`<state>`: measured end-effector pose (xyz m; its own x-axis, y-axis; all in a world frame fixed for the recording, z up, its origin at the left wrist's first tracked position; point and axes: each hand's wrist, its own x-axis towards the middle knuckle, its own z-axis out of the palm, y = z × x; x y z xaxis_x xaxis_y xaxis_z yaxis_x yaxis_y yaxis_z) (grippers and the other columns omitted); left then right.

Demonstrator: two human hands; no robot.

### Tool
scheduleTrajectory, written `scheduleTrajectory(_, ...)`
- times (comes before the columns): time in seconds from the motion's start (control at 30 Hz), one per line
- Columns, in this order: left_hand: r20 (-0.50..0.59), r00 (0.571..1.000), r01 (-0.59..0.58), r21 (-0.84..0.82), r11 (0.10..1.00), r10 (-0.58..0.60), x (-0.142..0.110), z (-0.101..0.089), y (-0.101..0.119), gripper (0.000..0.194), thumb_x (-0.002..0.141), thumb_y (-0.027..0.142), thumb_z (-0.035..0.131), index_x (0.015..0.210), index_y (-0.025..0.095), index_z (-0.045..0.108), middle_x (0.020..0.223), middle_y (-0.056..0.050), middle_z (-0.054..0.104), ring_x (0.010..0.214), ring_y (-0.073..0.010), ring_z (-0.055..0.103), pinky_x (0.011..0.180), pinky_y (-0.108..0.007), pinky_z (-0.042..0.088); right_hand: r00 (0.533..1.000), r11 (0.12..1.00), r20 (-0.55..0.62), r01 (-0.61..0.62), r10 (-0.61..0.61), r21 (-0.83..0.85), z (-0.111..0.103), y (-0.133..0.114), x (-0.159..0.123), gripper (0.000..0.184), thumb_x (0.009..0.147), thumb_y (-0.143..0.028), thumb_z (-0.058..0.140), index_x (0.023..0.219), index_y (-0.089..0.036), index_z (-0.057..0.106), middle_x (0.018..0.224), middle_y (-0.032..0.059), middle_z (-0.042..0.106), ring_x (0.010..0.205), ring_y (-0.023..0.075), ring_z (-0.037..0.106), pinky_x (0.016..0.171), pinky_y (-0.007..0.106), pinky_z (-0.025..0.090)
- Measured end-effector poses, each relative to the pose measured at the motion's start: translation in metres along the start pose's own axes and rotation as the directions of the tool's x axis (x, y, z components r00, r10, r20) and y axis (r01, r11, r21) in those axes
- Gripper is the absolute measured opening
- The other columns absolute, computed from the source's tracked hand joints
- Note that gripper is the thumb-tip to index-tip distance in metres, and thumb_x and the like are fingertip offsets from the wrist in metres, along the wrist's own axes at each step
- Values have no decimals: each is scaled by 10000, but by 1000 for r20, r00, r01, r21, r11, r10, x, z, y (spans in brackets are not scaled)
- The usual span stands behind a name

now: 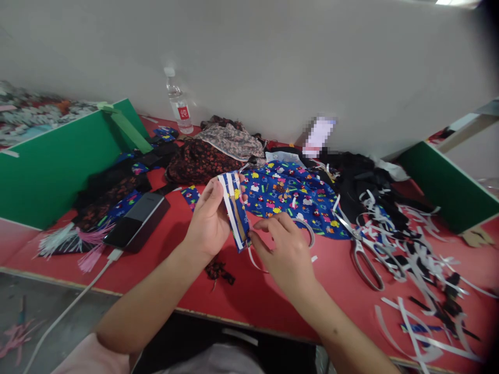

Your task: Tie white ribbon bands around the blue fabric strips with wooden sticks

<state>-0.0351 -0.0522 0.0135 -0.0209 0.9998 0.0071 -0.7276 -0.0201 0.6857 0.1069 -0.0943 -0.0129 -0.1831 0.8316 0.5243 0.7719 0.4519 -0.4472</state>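
My left hand is closed around a small folded piece of blue printed fabric with white strips stuck along it, held upright over the red table. My right hand pinches at the lower edge of that piece, where a thin white strip curls away. A roll of clear tape lies just behind my right hand.
A larger blue printed cloth lies beyond my hands. Scissors and several white and black strips lie at right. A phone on a power bank sits at left, with dark floral fabrics, a water bottle and green dividers.
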Motion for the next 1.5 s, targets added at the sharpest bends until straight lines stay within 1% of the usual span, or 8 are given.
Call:
scheduleTrajectory(0.23, 4, 1000, 14, 14, 1000, -14, 0, -1, -1, 180, 827, 357, 603, 887, 188, 624, 1008, -28, 665, 785, -119, 635, 760, -253, 506, 998, 997, 46, -42, 39, 57, -4, -2, 1, 106, 803, -132, 566, 754, -204, 626, 767, 22, 541, 685, 148, 524, 630, 274, 431)
scheduleTrajectory(0.37, -27, 998, 59, -9, 998, -59, 2, 1, 0, 170, 834, 348, 595, 838, 179, 609, 999, -35, 670, 748, -112, 632, 729, -241, 507, 998, 997, 32, 50, -52, 55, -3, 0, 0, 150, 809, -112, 550, 763, -213, 652, 737, 19, 530, 684, 143, 513, 624, 268, 416)
scheduleTrajectory(0.5, -44, 993, 105, -23, 994, -106, 3, 1, 0, 188, 867, 339, 549, 848, 165, 617, 961, -45, 680, 700, -104, 626, 696, -226, 516, 982, 981, -3, 190, -190, -51, -5, 0, -2, 174, 826, -117, 531, 751, -199, 665, 692, 20, 513, 646, 133, 484, 587, 265, 369)
scheduleTrajectory(0.73, -99, 967, 228, -86, 970, -236, 6, -1, -2, 280, 921, 327, 450, 908, 127, 645, 827, -54, 683, 657, -117, 636, 720, -257, 545, 914, 877, -18, 384, -406, -289, -4, 10, -7, 184, 837, -125, 527, 791, -248, 656, 665, 0, 498, 619, 128, 423, 581, 280, 305)
scheduleTrajectory(0.97, -166, 940, 279, -128, 952, -298, 9, 0, -2, 276, 917, 325, 460, 879, 118, 639, 759, -57, 670, 679, -138, 651, 718, -269, 555, 819, 755, 99, 562, -566, -338, -10, 14, -8, 134, 847, -143, 540, 857, -232, 640, 675, 2, 516, 622, 134, 449, 581, 301, 309)
scheduleTrajectory(1.17, -135, 948, 271, -129, 954, -288, 11, -4, -3, 275, 909, 342, 473, 909, 123, 640, 799, -61, 676, 690, -135, 648, 734, -271, 552, 807, 730, 173, 586, -565, -351, -15, 12, -12, 164, 851, -129, 528, 869, -258, 628, 691, -6, 556, 635, 122, 496, 603, 296, 344)
scheduleTrajectory(1.37, -85, 960, 257, -112, 960, -267, 11, -6, -4, 284, 900, 354, 487, 949, 121, 642, 834, -74, 690, 712, -152, 656, 715, -289, 563, 745, 664, 196, 661, -638, -349, -16, 19, -16, 170, 854, -154, 550, 973, -256, 613, 835, 20, 652, 713, 137, 573, 648, 302, 420)
scheduleTrajectory(1.5, -66, 962, 257, -107, 961, -265, 11, -9, -4, 303, 890, 377, 500, 947, 120, 650, 826, -77, 690, 707, -158, 659, 693, -289, 567, 776, 719, 143, 626, -615, -303, -16, 23, -20, 214, 839, -148, 565, 1001, -283, 605, 883, 25, 660, 744, 145, 599, 680, 308, 453)
